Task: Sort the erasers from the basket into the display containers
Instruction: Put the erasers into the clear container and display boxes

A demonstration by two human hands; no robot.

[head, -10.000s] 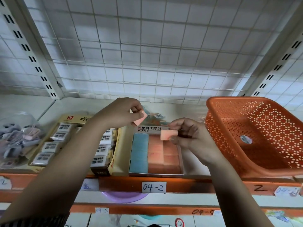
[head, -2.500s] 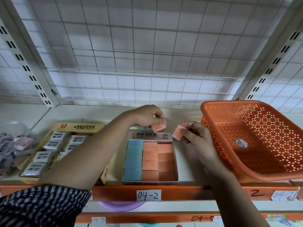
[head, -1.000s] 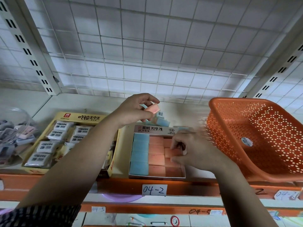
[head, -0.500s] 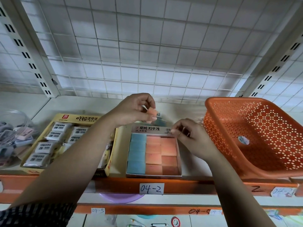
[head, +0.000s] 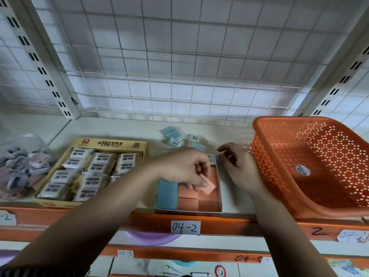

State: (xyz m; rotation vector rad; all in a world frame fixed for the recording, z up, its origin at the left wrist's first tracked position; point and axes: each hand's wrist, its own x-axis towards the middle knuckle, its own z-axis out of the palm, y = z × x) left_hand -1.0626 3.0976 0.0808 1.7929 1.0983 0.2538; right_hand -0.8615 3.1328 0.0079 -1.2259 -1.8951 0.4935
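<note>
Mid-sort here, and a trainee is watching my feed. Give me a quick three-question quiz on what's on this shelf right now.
1. True or false: the left hand pinches a pink rectangular rubber eraser over the small open cardboard display box.
2. What colour is the left column of erasers in that box? A) blue B) white C) green
3. Fill in: the handwritten white paper label on the orange shelf edge below the box reads ____.

Key: 1 true; 2 A; 3 04-2.
</note>
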